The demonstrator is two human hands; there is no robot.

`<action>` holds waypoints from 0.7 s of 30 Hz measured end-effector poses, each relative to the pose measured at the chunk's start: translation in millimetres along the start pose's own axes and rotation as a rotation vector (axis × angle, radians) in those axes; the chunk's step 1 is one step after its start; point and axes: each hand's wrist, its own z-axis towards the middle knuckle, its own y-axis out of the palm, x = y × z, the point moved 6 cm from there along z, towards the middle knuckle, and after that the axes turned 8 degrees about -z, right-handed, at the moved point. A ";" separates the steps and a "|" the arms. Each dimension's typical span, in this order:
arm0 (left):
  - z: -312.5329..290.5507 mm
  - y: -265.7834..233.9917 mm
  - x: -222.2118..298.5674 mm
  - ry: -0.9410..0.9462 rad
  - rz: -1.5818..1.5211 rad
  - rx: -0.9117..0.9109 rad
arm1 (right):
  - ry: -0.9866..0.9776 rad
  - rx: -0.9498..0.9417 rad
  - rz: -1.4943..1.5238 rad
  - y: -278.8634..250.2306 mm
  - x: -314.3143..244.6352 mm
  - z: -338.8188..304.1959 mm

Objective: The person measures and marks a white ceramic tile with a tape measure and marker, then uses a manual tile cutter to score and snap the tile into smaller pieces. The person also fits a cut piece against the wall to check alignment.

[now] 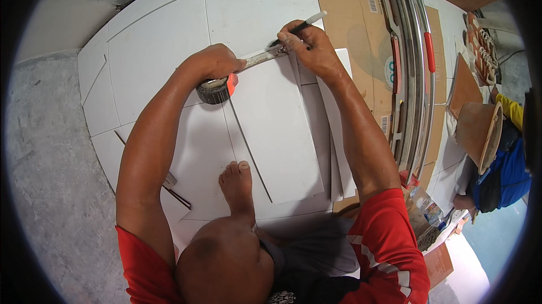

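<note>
My left hand (215, 61) is closed at the top of a black and orange tape measure (213, 94), near the far left corner of a loose white tile (276, 129). The worn metal blade (259, 58) is drawn out to the right along the tile's far edge. At the blade's other end, the fingers of my right hand (314, 48) are closed round a black marker (299, 27) with a pale end pointing up and away. My right fingertips touch or nearly touch the blade; exactly how is hidden.
More white tiles (341, 157) lie just right of the measured one. Flattened cardboard (355, 27) lies under a long metal tile cutter (402, 78). A plastic bottle (427, 208), a bucket (477, 134) and another person's blue clothing (505, 174) are at the right. My bare foot (236, 182) stands beside the tile.
</note>
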 end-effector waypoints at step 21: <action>3.0 0.2 -4.2 0.005 0.009 -0.001 | 0.033 -0.032 -0.087 6.0 -9.3 1.2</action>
